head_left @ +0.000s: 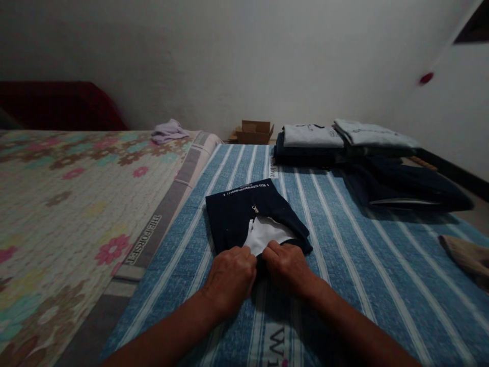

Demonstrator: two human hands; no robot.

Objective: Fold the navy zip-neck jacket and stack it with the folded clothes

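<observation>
A dark navy zip-neck shirt (237, 211) lies folded flat on the blue striped bedspread (183, 265), with white lettering along its far edge. A small zipper pull shows at its middle, and the white inside of its neck opening faces up. My left hand (231, 272) is closed on the near edge of the collar, fingers curled. Close beside it, my right hand (286, 262) grips the same collar edge a little to the right. The fingertips of both hands are partly hidden in the cloth.
Stacks of folded clothes stand at the back right, with white garments (313, 136) on top and a dark garment (408, 186) in front. A brown cloth (466, 257) lies at the right edge. Beyond the bed is a cardboard box (254, 132). Left is a floral bed (84, 204) with a lilac cloth (168, 131).
</observation>
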